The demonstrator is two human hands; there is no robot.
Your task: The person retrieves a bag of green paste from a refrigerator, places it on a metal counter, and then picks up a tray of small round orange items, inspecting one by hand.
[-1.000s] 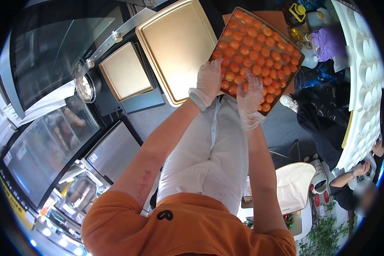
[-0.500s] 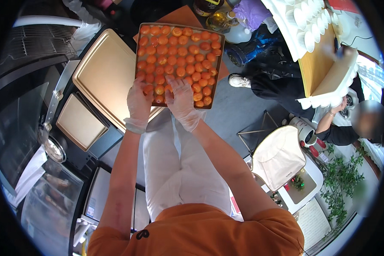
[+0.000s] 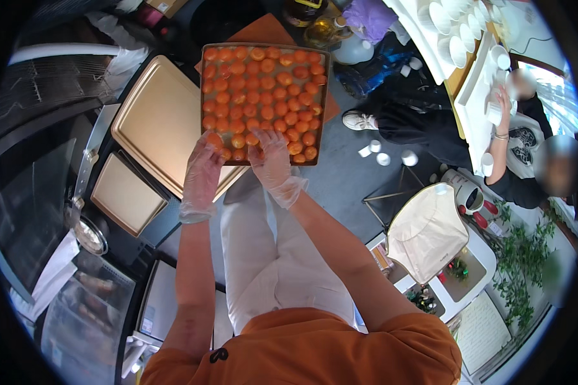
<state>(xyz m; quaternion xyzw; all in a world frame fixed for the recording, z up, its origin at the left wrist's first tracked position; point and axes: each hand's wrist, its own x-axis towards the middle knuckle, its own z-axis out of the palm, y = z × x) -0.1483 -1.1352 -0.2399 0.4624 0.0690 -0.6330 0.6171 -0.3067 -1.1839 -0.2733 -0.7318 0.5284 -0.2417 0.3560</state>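
Note:
A square baking tray (image 3: 322, 102) full of small round orange balls (image 3: 266, 96), which look like egg yolks, lies in front of me. Both my hands wear clear plastic gloves. At the near left corner, my left hand (image 3: 203, 168) has its fingertips closed around one orange ball (image 3: 214, 140). My right hand (image 3: 273, 160) reaches over the near edge, thumb and fingers bent about another orange ball (image 3: 252, 138). Its fingertips partly cover the balls beneath them.
Gold baking trays (image 3: 154, 109) lean to the left by an oven (image 3: 38, 141). Right, a person (image 3: 514, 128) reaches toward a shelf with white cups (image 3: 457, 51). More white cups (image 3: 383, 159) lie on the floor near a cream folding stool (image 3: 427, 234). Oil bottles (image 3: 324, 32) stand beyond the tray.
My left hand has shifted slightly left and nearer me with the ball at its fingertips. On the right, the tilted cup board has been raised, and white cups now lie on the floor.

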